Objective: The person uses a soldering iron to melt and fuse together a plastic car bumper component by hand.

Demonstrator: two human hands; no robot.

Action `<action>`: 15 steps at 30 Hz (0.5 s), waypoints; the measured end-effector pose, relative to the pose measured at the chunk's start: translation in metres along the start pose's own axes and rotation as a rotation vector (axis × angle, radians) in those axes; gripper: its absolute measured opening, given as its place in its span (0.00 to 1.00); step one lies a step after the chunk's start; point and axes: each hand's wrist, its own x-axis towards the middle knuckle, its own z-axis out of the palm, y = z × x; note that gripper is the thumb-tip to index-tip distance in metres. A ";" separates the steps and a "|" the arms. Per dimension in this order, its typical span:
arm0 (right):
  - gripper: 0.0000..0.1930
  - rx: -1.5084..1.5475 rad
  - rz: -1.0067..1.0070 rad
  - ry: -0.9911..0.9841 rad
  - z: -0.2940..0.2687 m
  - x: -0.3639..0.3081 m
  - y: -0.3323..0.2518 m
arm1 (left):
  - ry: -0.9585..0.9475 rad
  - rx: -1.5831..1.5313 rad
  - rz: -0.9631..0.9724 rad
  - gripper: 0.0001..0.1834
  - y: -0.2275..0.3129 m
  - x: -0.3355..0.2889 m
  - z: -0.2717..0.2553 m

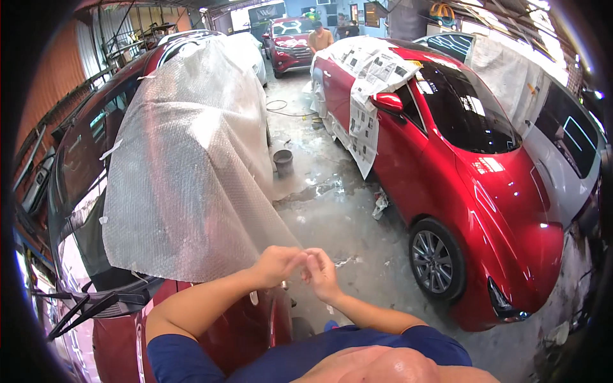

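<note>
My left hand (276, 264) and my right hand (321, 273) meet fingertip to fingertip in front of my chest, above the wet concrete floor (332, 217). Both are pinched together at the fingers; whether a small thing sits between them I cannot tell. Just left of my left hand hangs the lower corner of a large bubble-wrap sheet (185, 159), draped over the side and windscreen of a dark red car (115, 319). A small strip of tape (253, 297) hangs under my left wrist.
A bright red car (472, 210) masked with newspaper (370, 83) stands to the right. A grey bucket (283, 161) sits on the floor between the cars. Another red car (290, 41) and a person in an orange shirt (319, 38) are at the back.
</note>
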 end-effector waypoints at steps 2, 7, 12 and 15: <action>0.14 -0.073 -0.177 -0.058 0.001 -0.004 -0.013 | 0.064 -0.031 0.029 0.18 -0.010 0.000 0.003; 0.12 -0.339 -0.407 -0.003 -0.009 -0.004 -0.008 | -0.147 -0.347 -0.313 0.19 -0.011 0.003 -0.002; 0.07 -0.461 -0.410 -0.080 -0.025 -0.010 -0.018 | -0.342 -0.518 -0.333 0.18 -0.014 -0.003 0.000; 0.06 -0.498 -0.449 -0.043 -0.035 -0.020 -0.019 | -0.429 -0.577 -0.326 0.15 -0.012 0.001 0.005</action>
